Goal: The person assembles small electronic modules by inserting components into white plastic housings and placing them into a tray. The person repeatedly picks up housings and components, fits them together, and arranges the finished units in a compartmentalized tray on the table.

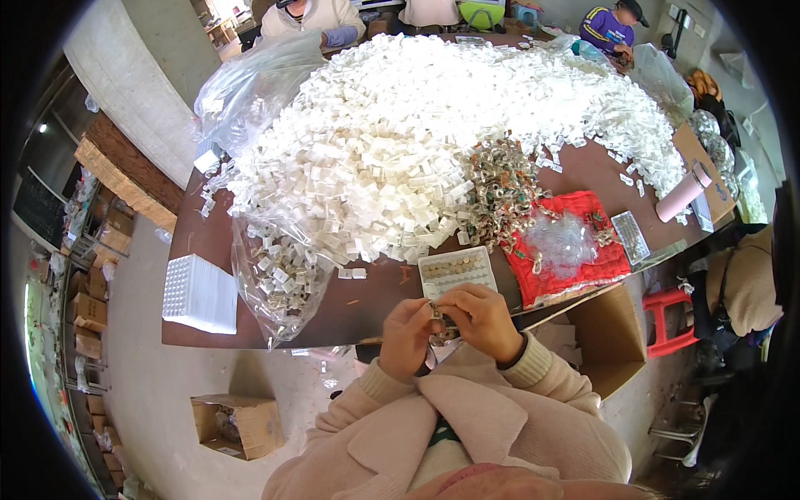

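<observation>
My left hand (406,335) is narrowed, its thumb and fingertips drawn together on a small piece (435,310) that sits between my two hands, close over the table's near edge. My right hand (487,322) meets it from three o'clock, also narrowed, thumb and fingers bent in on the same piece. My fingers cover most of it, so I cannot tell its exact shape, nor which hand bears its weight.

Taking my hands as the middle of the dial, a white tray (479,275) lies just beyond them toward twelve to one o'clock, with rows of small brownish pieces in its far part. A great heap of clear and white plastic pieces (358,167) spreads over the brown table (342,315) at twelve. At one o'clock a darker, mixed-colour heap of small pieces (500,179) rests against it. A red cloth (596,265) lies at two, with clear plastic film (562,246) on it; past the cloth come a small clear tray (631,237) and a pink bottle (683,193).

Between nine and ten sits a clear bag of pieces (283,283), and at nine, farther out, a stack of white trays (198,296). On the floor a cardboard box (258,427) stands at eight. Across the table, a person in a purple top (607,29) is at one o'clock.
</observation>
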`<state>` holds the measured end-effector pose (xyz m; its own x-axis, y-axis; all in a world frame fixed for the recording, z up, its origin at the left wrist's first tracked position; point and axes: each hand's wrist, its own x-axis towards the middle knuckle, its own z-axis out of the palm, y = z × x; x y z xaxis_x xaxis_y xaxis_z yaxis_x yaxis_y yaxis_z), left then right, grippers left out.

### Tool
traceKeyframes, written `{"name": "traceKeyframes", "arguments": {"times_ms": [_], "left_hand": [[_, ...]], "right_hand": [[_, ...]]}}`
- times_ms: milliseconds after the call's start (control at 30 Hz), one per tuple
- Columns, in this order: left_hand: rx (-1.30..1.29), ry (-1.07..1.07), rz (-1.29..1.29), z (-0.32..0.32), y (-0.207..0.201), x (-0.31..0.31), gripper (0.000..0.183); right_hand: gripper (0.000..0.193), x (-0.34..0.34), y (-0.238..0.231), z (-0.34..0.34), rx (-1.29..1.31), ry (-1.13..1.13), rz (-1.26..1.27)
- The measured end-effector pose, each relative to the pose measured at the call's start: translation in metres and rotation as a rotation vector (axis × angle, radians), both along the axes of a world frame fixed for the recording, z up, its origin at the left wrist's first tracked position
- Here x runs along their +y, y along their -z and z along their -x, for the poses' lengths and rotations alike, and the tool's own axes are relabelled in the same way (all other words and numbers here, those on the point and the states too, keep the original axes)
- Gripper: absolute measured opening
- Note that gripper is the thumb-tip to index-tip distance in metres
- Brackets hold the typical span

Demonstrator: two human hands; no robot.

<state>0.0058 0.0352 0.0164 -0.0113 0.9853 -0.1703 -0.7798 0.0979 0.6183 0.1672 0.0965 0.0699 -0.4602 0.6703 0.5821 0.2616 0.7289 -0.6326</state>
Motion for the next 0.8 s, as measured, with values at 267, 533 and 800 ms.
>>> {"name": "traceKeyframes", "arguments": {"times_ms": [267,533,800], "left_hand": [[0.143,-0.091,-0.1,-0.007,-0.009,0.003,0.014],[-0.144,0.032,-0.007,-0.003,-0.014,-0.004,0.011],[-0.212,0.074,0.001,-0.001,-0.017,-0.001,0.015]], "right_hand": [[0.024,-0.017,0.001,0.006,0.011,0.068,-0.029],[0.026,-0.001,0.007,0.007,0.459,-0.071,1.004],[0.018,-0.007,0.008,0.015,0.376,0.056,0.326]]}}
